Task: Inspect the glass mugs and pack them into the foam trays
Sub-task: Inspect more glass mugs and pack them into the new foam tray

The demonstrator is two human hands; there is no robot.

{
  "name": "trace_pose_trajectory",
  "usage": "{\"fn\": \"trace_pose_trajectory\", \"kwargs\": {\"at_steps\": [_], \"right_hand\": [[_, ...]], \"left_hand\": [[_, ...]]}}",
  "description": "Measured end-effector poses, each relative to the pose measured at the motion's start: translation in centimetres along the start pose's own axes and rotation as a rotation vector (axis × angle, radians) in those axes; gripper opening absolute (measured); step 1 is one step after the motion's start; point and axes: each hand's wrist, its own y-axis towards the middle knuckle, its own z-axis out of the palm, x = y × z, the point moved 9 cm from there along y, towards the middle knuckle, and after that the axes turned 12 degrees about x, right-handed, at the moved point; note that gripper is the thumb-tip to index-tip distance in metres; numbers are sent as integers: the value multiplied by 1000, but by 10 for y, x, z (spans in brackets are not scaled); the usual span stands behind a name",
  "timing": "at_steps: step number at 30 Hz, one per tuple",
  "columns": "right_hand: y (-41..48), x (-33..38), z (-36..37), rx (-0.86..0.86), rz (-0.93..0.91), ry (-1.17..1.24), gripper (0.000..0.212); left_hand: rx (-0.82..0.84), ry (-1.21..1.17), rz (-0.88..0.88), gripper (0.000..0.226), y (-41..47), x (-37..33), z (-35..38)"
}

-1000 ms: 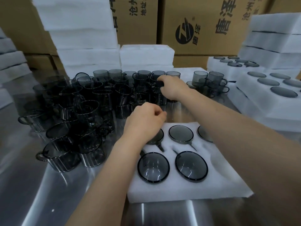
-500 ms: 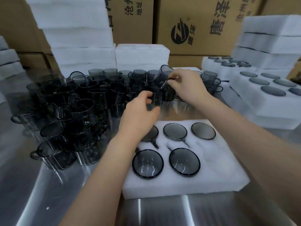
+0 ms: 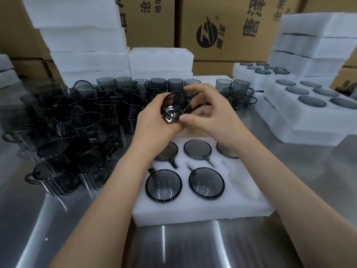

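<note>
A smoky grey glass mug [image 3: 174, 107] is held in the air above the far edge of the white foam tray [image 3: 202, 207], tilted with its mouth toward me. My left hand [image 3: 154, 122] cups it from the left and below. My right hand [image 3: 208, 115] pinches its right side with thumb and fingers. The tray holds several mugs sunk in round pockets, such as one at the front [image 3: 163, 185]; its front right pocket [image 3: 239, 171] is bare foam. A crowd of loose mugs [image 3: 81, 120] stands on the steel table to the left and behind.
Filled foam trays [image 3: 309, 113] are stacked on the right, with more foam blocks [image 3: 316, 35] behind them. Foam stacks [image 3: 85, 41] and cardboard boxes [image 3: 228, 26] line the back. A few mugs [image 3: 239, 93] stand at the back right. The steel table [image 3: 58, 219] reflects light in front.
My right hand lifted a mug from the back row and brought it toward me. My left hand rose from the tray and took hold of it too; the mug now tilts with its mouth toward me.
</note>
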Motion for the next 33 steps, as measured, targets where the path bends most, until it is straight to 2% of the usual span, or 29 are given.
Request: {"fn": "trace_pose_trajectory", "kwargs": {"at_steps": [2, 7, 13, 16, 20, 26, 31, 33], "right_hand": [[0, -5, 1, 17, 22, 43, 58], [-2, -17, 8, 77, 99, 154, 39], [-3, -19, 0, -80, 145, -16, 52], [-5, -17, -6, -169, 127, 78, 46], [-7, -19, -9, -181, 121, 246, 34], [-4, -34, -1, 3, 199, 594, 18], [-2, -32, 10, 201, 149, 688, 35], [-2, -31, 10, 226, 116, 675, 39]], "left_hand": [[11, -2, 19, 49, -1, -4, 0], [44, 76, 89, 57, -1, -13, 4], [91, 206, 192, 69, -4, -25, 15], [97, 197, 217, 71, -5, -28, 18], [117, 204, 239, 67, -6, -30, 19], [51, 151, 197, 75, -5, -28, 11], [-6, 24, 105, 64, -4, -19, 1], [-7, 2, 94, 58, -5, -19, 0]]}}
